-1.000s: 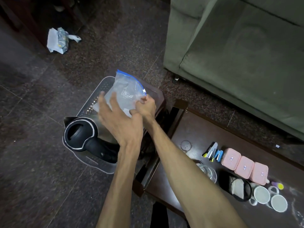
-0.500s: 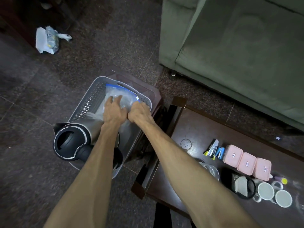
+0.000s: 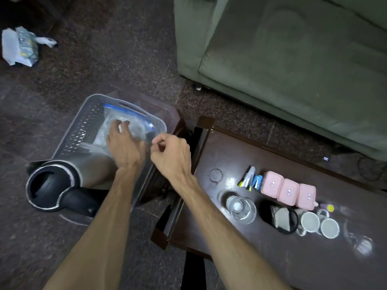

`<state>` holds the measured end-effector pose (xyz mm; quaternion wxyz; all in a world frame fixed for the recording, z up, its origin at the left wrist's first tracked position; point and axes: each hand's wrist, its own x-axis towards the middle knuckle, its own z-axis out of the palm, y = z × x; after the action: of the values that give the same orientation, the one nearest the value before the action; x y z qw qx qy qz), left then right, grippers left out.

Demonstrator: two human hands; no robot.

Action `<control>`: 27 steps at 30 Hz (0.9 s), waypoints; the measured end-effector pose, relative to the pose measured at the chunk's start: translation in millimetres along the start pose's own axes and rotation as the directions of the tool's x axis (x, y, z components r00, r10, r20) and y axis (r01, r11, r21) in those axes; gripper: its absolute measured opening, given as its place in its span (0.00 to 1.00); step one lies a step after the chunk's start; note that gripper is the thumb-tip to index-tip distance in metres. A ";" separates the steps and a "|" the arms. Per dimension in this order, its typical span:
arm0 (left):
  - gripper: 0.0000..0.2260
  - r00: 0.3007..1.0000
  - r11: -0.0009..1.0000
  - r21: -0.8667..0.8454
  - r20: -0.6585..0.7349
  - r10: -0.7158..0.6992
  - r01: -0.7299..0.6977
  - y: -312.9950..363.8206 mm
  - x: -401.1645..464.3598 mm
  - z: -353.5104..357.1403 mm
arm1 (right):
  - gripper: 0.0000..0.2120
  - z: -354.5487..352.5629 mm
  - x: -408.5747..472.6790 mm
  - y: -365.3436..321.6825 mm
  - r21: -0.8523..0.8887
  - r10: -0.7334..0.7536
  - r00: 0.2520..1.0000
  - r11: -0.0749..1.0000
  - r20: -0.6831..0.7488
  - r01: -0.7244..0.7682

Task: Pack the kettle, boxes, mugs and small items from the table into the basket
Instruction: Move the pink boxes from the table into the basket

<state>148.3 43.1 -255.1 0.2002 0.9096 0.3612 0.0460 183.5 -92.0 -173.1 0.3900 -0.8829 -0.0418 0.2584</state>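
Note:
A grey perforated basket (image 3: 73,130) stands on a low stool left of the table. In it lie a steel kettle (image 3: 56,185) with a black lid and a clear zip bag (image 3: 125,120) with a blue seal. My left hand (image 3: 123,143) rests flat on the bag, fingers spread. My right hand (image 3: 171,153) hovers at the basket's right edge, fingers curled loosely, holding nothing. On the dark table (image 3: 230,243) remain three pink boxes (image 3: 289,191), two white mugs (image 3: 320,223), some small pens and clips (image 3: 251,178), a glass jar (image 3: 240,208) and a black round item (image 3: 280,218).
A green sofa (image 3: 293,59) stands behind the table. Crumpled white packaging (image 3: 18,47) lies on the dark floor at far left. A small yellow-capped item (image 3: 330,207) sits beside the mugs.
The bag has gone down from above the basket into it. My right hand has let go and drawn back to the right; my left hand stays on the bag.

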 end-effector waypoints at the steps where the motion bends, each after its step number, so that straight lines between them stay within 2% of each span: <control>1: 0.26 0.996 0.998 -0.044 -0.074 0.041 -0.044 2.9 -5.9 -1.5 | 0.08 -6.7 -2.5 6.4 0.025 0.006 1.000 1.000 -0.013 -0.006; 3: 0.21 0.979 0.988 -0.138 -0.203 0.035 -0.064 10.6 -16.6 -2.8 | 0.07 -20.8 -7.5 18.2 0.062 0.013 0.999 0.998 -0.032 -0.011; 5: 0.15 0.959 0.967 -0.249 -0.254 -0.123 0.059 27.4 -28.5 -4.8 | 0.08 -34.0 -12.9 31.4 0.122 0.027 0.999 0.992 -0.026 -0.024; 7: 0.12 0.939 0.932 -0.328 -0.246 -0.241 0.153 48.8 -43.3 -6.6 | 0.08 -44.4 -17.9 42.0 0.209 0.045 0.999 0.977 -0.007 -0.043; 10: 0.10 0.960 0.911 -0.397 -0.189 -0.204 0.115 85.1 -76.5 0.4 | 0.08 -66.0 -25.2 60.9 0.352 0.116 0.993 0.930 -0.003 -0.108; 12: 0.10 0.983 0.880 -0.462 -0.085 -0.165 0.108 111.4 -99.3 9.3 | 0.09 -84.5 -29.7 78.5 0.438 0.175 0.985 0.885 0.007 -0.161; 14: 0.10 0.989 0.862 -0.487 0.111 -0.098 0.140 138.1 -121.1 20.2 | 0.10 -107.3 -33.7 98.2 0.515 0.215 0.977 0.838 -0.008 -0.180; 16: 0.10 0.954 0.877 -0.467 0.297 0.033 0.115 166.7 -145.4 32.4 | 0.10 -137.0 -38.9 125.4 0.570 0.244 0.969 0.802 -0.041 -0.178; 18: 0.11 0.896 0.917 -0.396 0.421 0.140 0.042 197.3 -170.4 42.7 | 0.10 -171.2 -46.6 156.3 0.571 0.284 0.955 0.800 -0.086 -0.187; 20: 0.07 0.853 0.955 -0.288 0.480 0.204 -0.067 230.6 -195.3 52.6 | 0.09 -207.6 -56.5 192.2 0.470 0.312 0.933 0.860 -0.181 -0.197; 22: 0.06 0.813 0.960 -0.207 0.517 0.269 -0.187 255.1 -214.0 67.4 | 0.08 -239.9 -64.5 222.9 0.261 0.301 0.913 0.937 -0.274 -0.231; 24: 0.10 0.758 0.942 -0.147 0.562 0.331 -0.302 274.0 -226.2 84.1 | 0.06 -266.0 -68.4 253.3 0.079 0.310 0.899 0.950 -0.310 -0.301; 27: 0.20 0.647 0.873 -0.050 0.650 0.398 -0.486 291.7 -231.6 113.4 | 0.08 -287.8 -65.7 300.5 -0.149 0.338 0.903 0.911 -0.264 -0.384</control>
<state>190.4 -343.1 -228.9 0.2348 0.9402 0.0396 -0.2435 229.1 -510.2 -196.8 0.2476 -0.9335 0.1437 0.2160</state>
